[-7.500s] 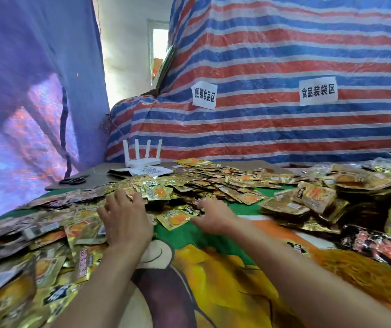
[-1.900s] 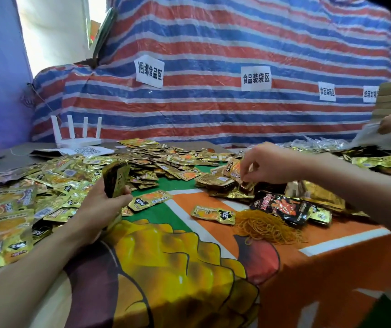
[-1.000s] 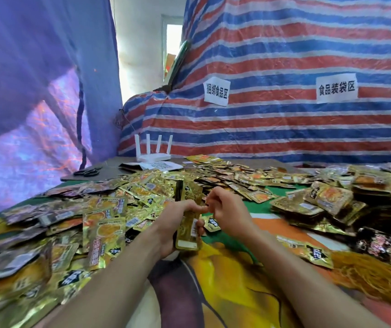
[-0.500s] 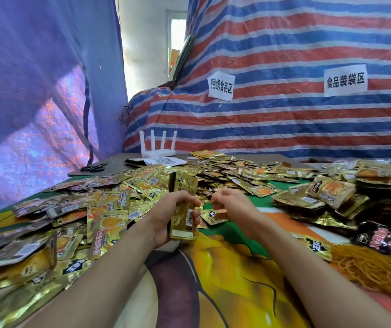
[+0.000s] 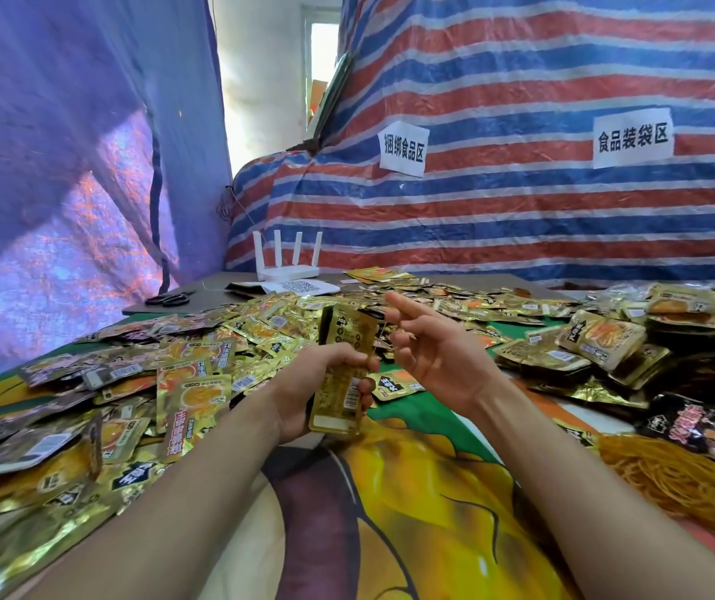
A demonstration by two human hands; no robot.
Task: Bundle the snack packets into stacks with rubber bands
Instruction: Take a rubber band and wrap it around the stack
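Left hand (image 5: 306, 385) grips packet stack (image 5: 344, 339) (held upright).
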